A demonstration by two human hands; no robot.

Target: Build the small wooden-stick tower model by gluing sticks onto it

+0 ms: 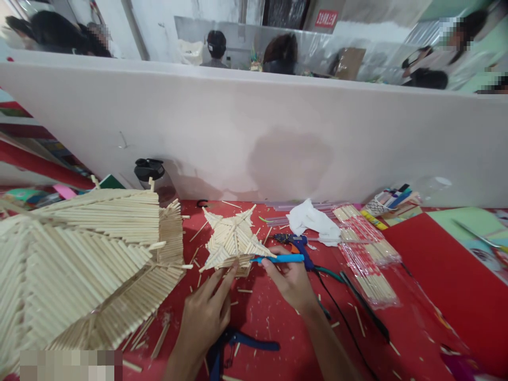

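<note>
A small model roof of pale wooden sticks (232,233), with pointed, upturned corners, stands on the red table. My left hand (208,301) has its fingertips pressed on the roof's front edge, gripping it there. A blue pen (289,258) lies in the closed fingers of my right hand (292,280), its tip pointing left at the same front edge. Part of the stick base (243,271) shows beneath the roof; my fingers hide some of the edge. Behind my right hand is a blue glue gun (298,242).
A large stick roof model (79,264) fills the left side. Blue-handled pliers (254,341) lie near the front. Bagged sticks (371,270), crumpled tissue (315,222) and a pen cup (379,203) are on the right. A white partition (214,121) rises behind; people are beyond it.
</note>
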